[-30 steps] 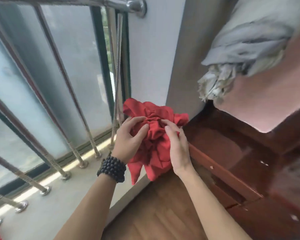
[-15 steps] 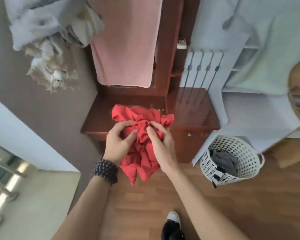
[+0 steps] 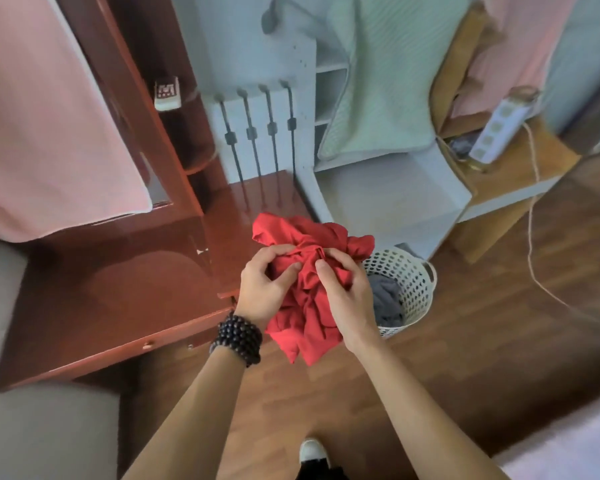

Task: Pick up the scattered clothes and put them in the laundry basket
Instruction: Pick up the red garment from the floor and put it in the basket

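Note:
A bunched red garment (image 3: 309, 299) hangs in front of me at mid-frame, held by both hands. My left hand (image 3: 262, 291), with a dark bead bracelet at the wrist, grips its left side. My right hand (image 3: 349, 299) grips its right side. Just right of my hands and partly hidden behind them stands the white perforated laundry basket (image 3: 414, 289) on the wooden floor. A grey garment (image 3: 387, 299) lies inside it.
A red-brown wooden dresser (image 3: 111, 289) stands to the left, a pink towel (image 3: 49, 126) hanging above it. Behind the basket is a white shelf unit (image 3: 388, 192) with a pale green cloth (image 3: 385, 81). A power strip (image 3: 496, 133) and its cord lie right. My shoe (image 3: 312, 452) shows below.
My view has swung right, from the window railing past the dresser. The basket has come into view and now sits right beside the red garment. Both hands keep their hold on it.

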The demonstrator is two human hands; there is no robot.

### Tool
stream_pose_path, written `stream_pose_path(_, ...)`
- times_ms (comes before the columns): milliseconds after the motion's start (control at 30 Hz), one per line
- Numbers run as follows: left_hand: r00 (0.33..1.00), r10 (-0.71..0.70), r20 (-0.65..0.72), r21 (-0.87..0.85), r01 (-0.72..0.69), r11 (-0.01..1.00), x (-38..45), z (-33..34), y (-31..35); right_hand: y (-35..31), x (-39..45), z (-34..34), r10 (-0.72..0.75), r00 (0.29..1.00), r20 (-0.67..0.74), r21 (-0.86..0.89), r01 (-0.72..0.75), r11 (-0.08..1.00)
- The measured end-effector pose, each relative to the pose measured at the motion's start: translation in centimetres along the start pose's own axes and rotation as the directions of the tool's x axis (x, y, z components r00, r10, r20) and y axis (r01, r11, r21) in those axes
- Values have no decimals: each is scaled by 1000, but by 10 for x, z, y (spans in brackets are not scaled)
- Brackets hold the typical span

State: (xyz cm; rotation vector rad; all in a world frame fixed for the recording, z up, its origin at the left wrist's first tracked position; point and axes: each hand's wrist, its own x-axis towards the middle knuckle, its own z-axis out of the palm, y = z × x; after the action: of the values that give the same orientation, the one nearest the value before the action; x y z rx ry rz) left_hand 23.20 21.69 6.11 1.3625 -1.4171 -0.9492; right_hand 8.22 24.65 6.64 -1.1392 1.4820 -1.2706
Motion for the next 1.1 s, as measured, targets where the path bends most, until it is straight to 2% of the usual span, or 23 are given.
stream_pose_path(200, 975, 22, 222, -39, -14, 999, 65, 97, 1, 22, 56, -69, 86, 975, -205, -23, -92, 995)
stream_pose_path(400, 910, -2, 414, -106, 50, 993, 120, 177, -2, 37, 102, -115, 130, 903, -409, -21, -152, 988)
stream_pose_path(500, 856, -12, 516, -114, 83, 990, 143, 212, -5, 45, 123, -136, 152, 875, -460, -22, -183, 983)
stream_pose_path(733, 776, -3, 631, -31, 29, 999, 185, 290, -11, 80, 172, -186, 226, 813, -537, 10, -262, 965)
stream_pose_path(933, 715, -154, 682, 107, 111, 988, 205, 369, -46, 140, 222, -228, 376, 747, -548, 86, -396, 914)
stream_pose_path(1100, 716, -311, 625, 230, 212, 950, 220, 432, -101, 213, 275, -262, 544, 722, -427, 157, -533, 831)
